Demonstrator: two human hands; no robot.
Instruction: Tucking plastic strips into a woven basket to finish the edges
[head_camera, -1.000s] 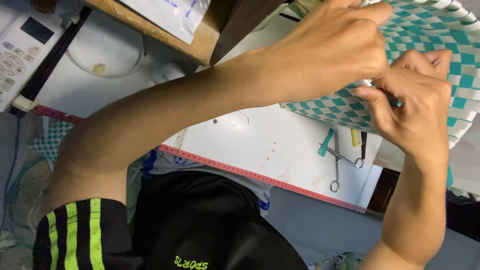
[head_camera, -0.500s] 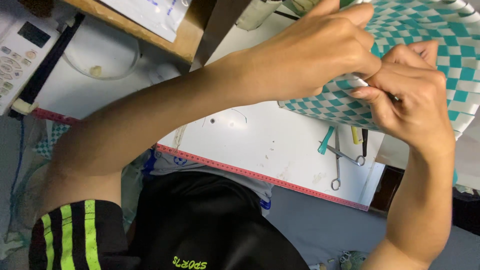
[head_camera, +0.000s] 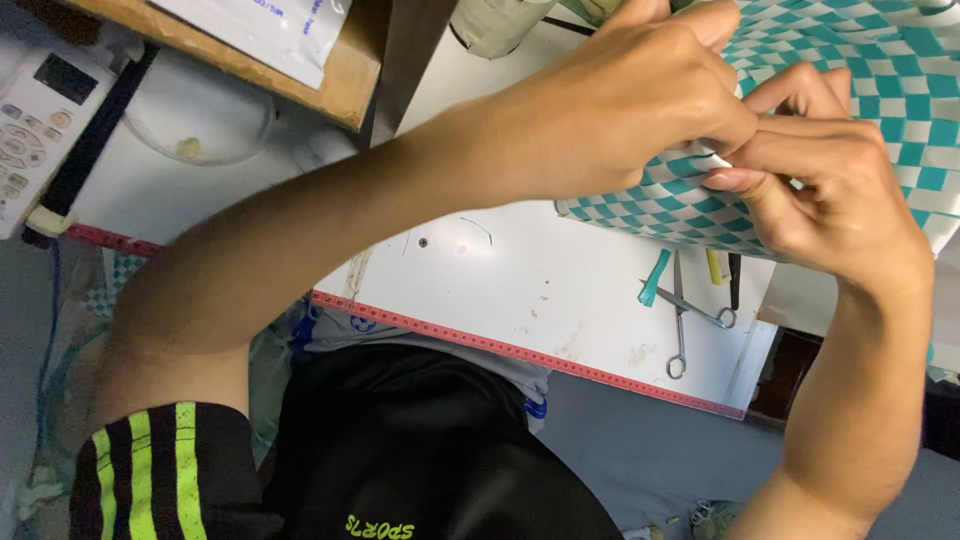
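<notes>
I see the white table (head_camera: 560, 290) ending at a red-trimmed front edge that runs down to the right, with bare board between that edge and the work; its right end stops near a dark gap. A wooden shelf (head_camera: 340, 90) juts in at upper left, carrying a white packet (head_camera: 270, 25) with blue print; a white remote control (head_camera: 35, 110) lies at far left. Scissors (head_camera: 685, 320) and a teal strip (head_camera: 655, 280) rest just below the work. The woven basket (head_camera: 880, 90), teal and white checks, is held up at top right above the table; my left hand (head_camera: 620, 110) and right hand (head_camera: 830, 180) meet at its lower edge, fingers (head_camera: 735, 182) closed narrow, pinching a strip of the weave.
</notes>
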